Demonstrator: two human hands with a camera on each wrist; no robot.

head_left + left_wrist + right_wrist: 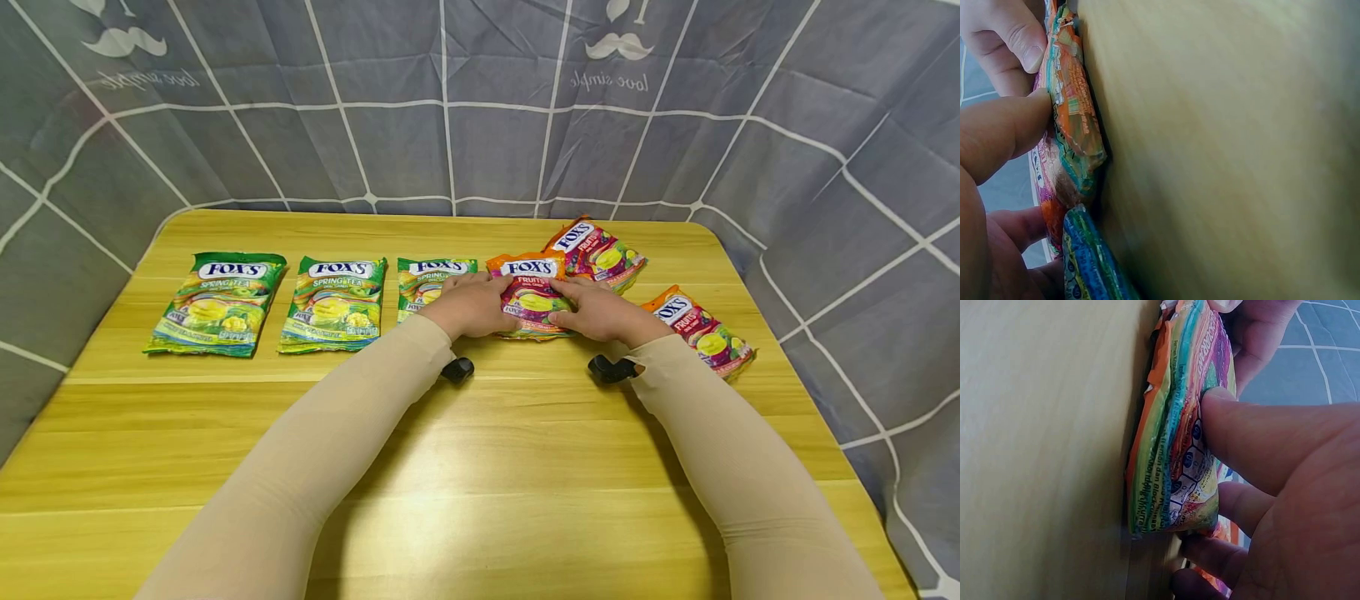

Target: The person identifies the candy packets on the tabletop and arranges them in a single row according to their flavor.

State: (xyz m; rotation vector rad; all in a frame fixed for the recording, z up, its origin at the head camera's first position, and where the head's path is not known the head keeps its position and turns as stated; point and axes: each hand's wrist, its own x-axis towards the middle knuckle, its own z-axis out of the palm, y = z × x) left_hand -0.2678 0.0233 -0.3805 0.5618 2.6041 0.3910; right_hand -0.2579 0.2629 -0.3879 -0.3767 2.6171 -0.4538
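Note:
Both hands are on a purple and orange Fox's fruits candy bag (pixel 534 293) that lies on the table. My left hand (pixel 474 307) holds its left side, thumb against the near edge in the left wrist view. My right hand (pixel 600 315) grips the right side; the right wrist view has its thumb pressed on the candy bag (pixel 1194 440) and fingers beyond. Just left is a green Spring Tea candy bag (pixel 427 279), partly hidden by the left hand. Behind the right hand lies another fruits bag (pixel 603 254), tilted and close to the held one.
Two more green Spring Tea bags (pixel 217 304) (pixel 333 304) lie in a row to the left. A third fruits bag (pixel 701 333) lies slanted at the right, partly behind the right forearm. The wooden table (pixel 480 500) is bordered by a grey checked curtain (pixel 397 150).

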